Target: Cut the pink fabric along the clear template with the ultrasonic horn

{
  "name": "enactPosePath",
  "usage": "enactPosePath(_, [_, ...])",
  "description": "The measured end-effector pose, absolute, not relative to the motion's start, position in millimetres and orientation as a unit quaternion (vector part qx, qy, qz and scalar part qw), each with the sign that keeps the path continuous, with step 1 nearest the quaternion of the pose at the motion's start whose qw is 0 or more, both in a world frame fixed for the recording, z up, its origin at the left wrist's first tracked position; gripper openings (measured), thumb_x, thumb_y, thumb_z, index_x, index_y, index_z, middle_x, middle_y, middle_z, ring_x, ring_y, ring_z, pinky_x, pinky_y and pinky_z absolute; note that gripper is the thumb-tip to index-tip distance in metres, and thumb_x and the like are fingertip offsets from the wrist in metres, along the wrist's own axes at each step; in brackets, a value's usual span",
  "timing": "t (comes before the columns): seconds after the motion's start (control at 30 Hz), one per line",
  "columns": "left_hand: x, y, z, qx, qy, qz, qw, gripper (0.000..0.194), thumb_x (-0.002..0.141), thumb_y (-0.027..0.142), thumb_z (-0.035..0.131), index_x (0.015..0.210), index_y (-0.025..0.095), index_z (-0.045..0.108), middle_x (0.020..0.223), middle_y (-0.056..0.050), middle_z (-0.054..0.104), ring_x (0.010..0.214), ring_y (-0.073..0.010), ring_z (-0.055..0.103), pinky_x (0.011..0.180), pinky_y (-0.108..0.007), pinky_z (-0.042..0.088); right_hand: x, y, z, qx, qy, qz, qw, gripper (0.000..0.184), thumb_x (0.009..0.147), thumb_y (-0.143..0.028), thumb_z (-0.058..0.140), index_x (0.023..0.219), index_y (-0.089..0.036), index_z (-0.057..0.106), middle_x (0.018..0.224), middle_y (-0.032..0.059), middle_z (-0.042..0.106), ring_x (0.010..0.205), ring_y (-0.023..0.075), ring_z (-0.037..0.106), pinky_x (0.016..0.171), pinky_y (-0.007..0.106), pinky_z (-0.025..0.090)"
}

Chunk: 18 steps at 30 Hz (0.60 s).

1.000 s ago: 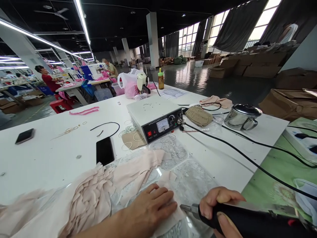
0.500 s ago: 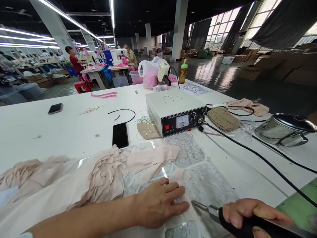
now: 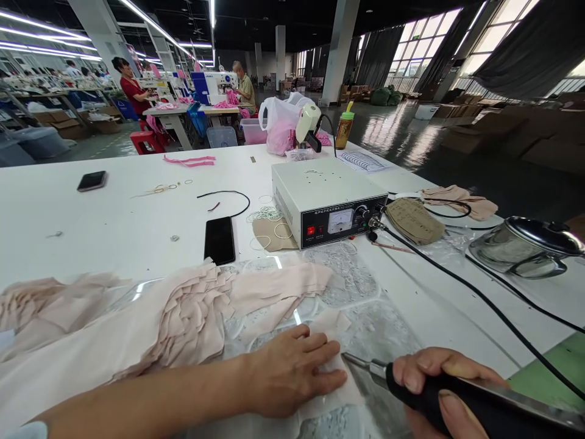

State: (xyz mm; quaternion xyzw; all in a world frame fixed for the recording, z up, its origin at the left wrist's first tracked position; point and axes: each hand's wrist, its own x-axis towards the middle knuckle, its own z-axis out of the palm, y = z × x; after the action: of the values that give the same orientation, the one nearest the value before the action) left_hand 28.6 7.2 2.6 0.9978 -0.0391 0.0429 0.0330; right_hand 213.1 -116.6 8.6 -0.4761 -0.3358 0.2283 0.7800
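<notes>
Seemingly partway: one thin beige cloth piece (image 3: 345, 390) lies flat under the left hand (image 3: 286, 372), fingers loosely spread, while the right hand (image 3: 450, 364) wraps its fingers around the metal-tipped tool (image 3: 378, 368), point at the cloth's edge. Beyond, a limp layered pile (image 3: 192, 311) lies ruffled near the boxy control unit (image 3: 324, 183); how much remains, I cannot tell.

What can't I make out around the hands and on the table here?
All in the head view:
- The part of the cloth piece under the left hand: the hand covers it.
- The rear end of the black-handled tool: cut off by the picture's edge.
- The writing on the brown pattern pieces: too small and blurred.
- The reading on the box's meter: too small.
</notes>
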Motion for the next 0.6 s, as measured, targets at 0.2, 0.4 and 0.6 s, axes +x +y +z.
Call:
enactPosePath(0.2, [28,7,-1,0.997,-0.034,0.063,0.038,0.034,0.09,0.024,0.055,0.124,0.019,0.051,0.126,-0.012,0.055,0.096,-0.0214,0.056,0.081,-0.032,0.038,209,-109,7,-0.466,-0.345,0.21,0.787,0.014,0.082,-0.025,0.067,0.082,-0.024,0.053,0.071,-0.0018,0.053,0.054,0.0118,0.053,0.051,0.033,0.056])
enactPosePath(0.4, [28,6,-10,0.994,-0.025,0.093,0.044,0.038,0.087,0.024,0.058,0.125,0.021,0.049,0.126,-0.012,0.056,0.098,-0.0215,0.056,0.083,-0.032,0.039,211,-105,6,-0.461,-0.333,0.216,0.794,0.016,0.078,-0.023,0.066,0.078,-0.022,0.051,0.07,-0.0025,0.051,0.052,0.0111,0.052,0.05,0.031,0.054])
enactPosePath(0.6, [25,5,-9,0.99,-0.022,0.121,0.076,0.035,0.089,0.018,0.054,0.123,0.017,0.05,0.121,-0.011,0.059,0.102,-0.0218,0.057,0.089,-0.033,0.039,227,-131,-2,-0.467,-0.385,0.294,0.74,0.007,0.084,-0.025,0.059,0.08,-0.023,0.053,0.067,0.0014,0.056,0.057,0.0182,0.059,0.054,0.039,0.056])
